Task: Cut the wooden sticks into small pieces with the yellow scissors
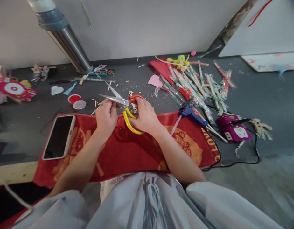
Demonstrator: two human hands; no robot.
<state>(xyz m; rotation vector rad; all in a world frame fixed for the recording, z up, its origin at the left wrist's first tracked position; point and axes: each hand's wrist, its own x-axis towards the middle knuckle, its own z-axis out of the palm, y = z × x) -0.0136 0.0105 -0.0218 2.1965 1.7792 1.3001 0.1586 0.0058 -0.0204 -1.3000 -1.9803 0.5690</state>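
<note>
Right hand (146, 117) is grasping opened red-and-yellow-handled scissors (124, 102).
Left hand (106, 117) is resting curled beside the blades (116, 93), grasp unclear; safe snipping means steering clear of it.

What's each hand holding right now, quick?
Left hand: curled near the scissors; can't tell if it's holding anything.
Right hand: holding the opened scissors.

The scissors (124, 102) are open, silver blades (114, 91) parted in a V, with the pivot (123, 101) in the gap between the right fingers (141, 103) and the left fingers (113, 110). Right fingers wrap the red handle (134, 97), while the yellow handle (127, 122) loops nearer the body, beside the right thumb. Both tips point leftward, the nearer blade passing just beyond the left fingers.
</note>
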